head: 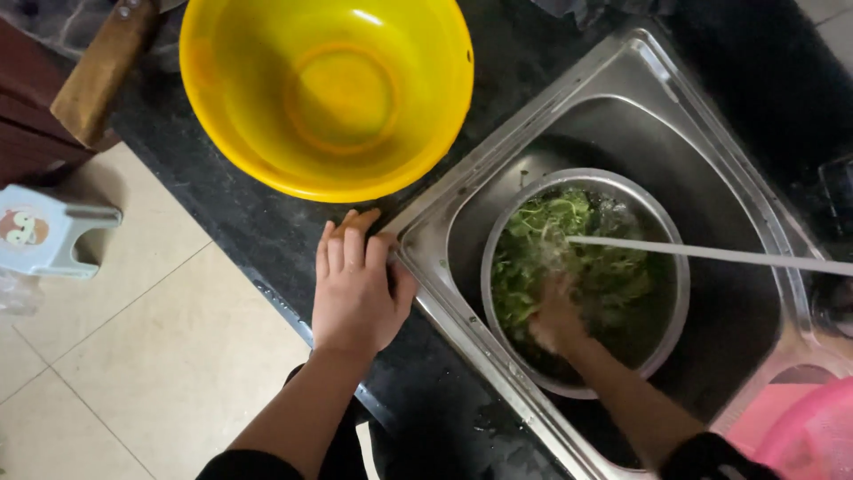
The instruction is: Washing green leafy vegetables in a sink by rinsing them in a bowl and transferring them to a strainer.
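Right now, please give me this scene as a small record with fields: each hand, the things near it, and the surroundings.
left hand: left hand rests flat on the dark counter, at the corner of the sink
right hand: right hand is in the metal bowl, among the green leaves
water: a thin stream falls into the bowl
yellow bowl: yellow bowl stands empty on the counter
other: pink basin at the lower right; wooden handle at the upper left

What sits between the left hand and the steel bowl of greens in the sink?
In the head view, only the steel sink's raised rim and inner wall separate the left hand, flat on the dark counter, from the round steel bowl of greens.
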